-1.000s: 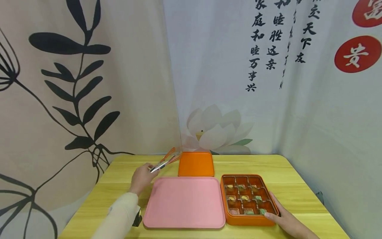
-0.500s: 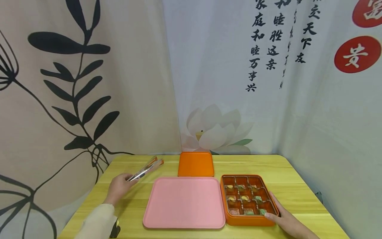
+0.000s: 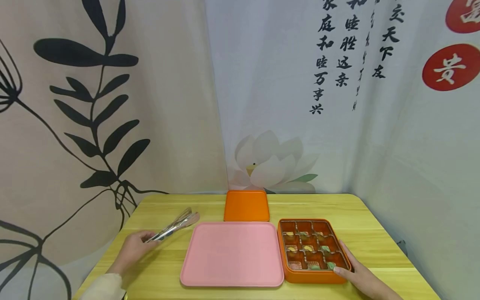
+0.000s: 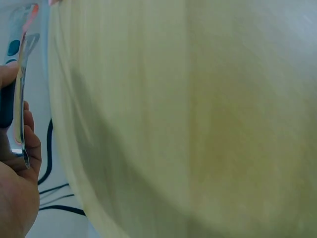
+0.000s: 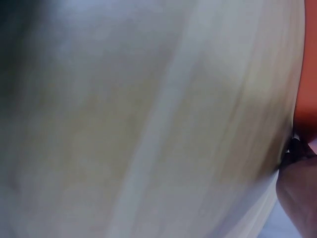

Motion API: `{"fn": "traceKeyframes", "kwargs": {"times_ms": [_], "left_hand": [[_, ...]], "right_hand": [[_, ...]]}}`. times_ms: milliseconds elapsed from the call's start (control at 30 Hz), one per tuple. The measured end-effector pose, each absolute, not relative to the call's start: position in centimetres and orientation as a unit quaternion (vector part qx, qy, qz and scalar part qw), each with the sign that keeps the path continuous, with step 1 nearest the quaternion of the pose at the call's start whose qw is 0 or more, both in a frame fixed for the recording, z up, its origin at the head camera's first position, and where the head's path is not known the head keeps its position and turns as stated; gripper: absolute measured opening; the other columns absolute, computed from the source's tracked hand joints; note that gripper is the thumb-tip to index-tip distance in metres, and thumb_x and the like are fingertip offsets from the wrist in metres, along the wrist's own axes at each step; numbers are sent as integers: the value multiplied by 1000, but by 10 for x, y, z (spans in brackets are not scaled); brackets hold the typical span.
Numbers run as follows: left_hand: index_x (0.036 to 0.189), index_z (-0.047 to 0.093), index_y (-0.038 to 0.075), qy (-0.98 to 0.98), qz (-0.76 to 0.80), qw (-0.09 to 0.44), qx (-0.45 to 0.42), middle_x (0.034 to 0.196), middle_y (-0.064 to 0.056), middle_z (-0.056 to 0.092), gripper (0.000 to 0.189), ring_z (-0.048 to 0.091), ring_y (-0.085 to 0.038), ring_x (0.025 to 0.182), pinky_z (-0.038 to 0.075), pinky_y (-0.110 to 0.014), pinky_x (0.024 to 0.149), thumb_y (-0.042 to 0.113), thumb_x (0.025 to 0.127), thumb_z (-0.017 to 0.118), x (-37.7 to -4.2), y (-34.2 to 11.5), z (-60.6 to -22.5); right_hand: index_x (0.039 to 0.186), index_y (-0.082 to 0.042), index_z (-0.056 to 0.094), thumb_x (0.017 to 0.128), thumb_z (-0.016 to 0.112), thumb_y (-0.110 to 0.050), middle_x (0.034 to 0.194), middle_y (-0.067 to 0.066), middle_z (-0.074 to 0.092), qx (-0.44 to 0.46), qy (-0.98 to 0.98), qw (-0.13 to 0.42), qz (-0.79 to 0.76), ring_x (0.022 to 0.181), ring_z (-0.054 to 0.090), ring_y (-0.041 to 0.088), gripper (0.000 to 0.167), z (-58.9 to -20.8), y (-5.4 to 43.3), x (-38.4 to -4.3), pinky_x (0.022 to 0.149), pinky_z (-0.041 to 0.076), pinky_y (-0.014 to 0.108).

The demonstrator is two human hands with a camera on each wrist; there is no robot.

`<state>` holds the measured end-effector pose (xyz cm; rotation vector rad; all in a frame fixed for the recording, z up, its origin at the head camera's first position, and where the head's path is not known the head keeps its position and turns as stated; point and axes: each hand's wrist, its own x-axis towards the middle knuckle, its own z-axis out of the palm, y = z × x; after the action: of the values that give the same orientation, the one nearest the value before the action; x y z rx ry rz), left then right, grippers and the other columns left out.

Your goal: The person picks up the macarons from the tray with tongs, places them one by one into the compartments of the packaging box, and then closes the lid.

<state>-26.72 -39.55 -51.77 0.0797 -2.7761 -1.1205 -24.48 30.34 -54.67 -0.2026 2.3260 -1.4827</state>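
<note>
My left hand [image 3: 133, 251] grips a pair of metal tongs [image 3: 173, 226] above the left part of the table, their tips pointing away and to the right. The left wrist view shows the tongs' dark handle [image 4: 7, 106] between thumb and fingers. My right hand [image 3: 361, 278] holds the near right corner of an orange box [image 3: 315, 276], thumb over the rim and fingers along the side wall. The box is divided into several compartments, with small yellow, green and pink pieces in them. In the right wrist view only a bit of the hand [image 5: 299, 191] shows, beside the orange wall.
A pink tray [image 3: 232, 254] lies mid-table, directly left of the box. Behind it is a flat orange lid or tray [image 3: 246, 206]. The wooden table [image 3: 311, 206] reaches back to a printed curtain [image 3: 180, 104]. Dark cables [image 4: 62, 208] hang beyond the table edge.
My left hand has drawn back leftward and toward me with the tongs, from beside the orange lid to the table's left part. My right hand stays at the box.
</note>
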Motion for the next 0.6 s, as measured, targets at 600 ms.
{"fn": "traceKeyframes", "kwargs": {"times_ms": [600], "left_hand": [[110,67,-4,-932,-352,72,44,106,-15,68,41,62,-35,101,49,-53,86,25,84,80,-259,-421,-537]], "right_hand": [[155,-11,-21,105,49,-33,157,34,-7,-73,825,186,-529,139,17,58,88,-546,305,-245,102,27,69]]}}
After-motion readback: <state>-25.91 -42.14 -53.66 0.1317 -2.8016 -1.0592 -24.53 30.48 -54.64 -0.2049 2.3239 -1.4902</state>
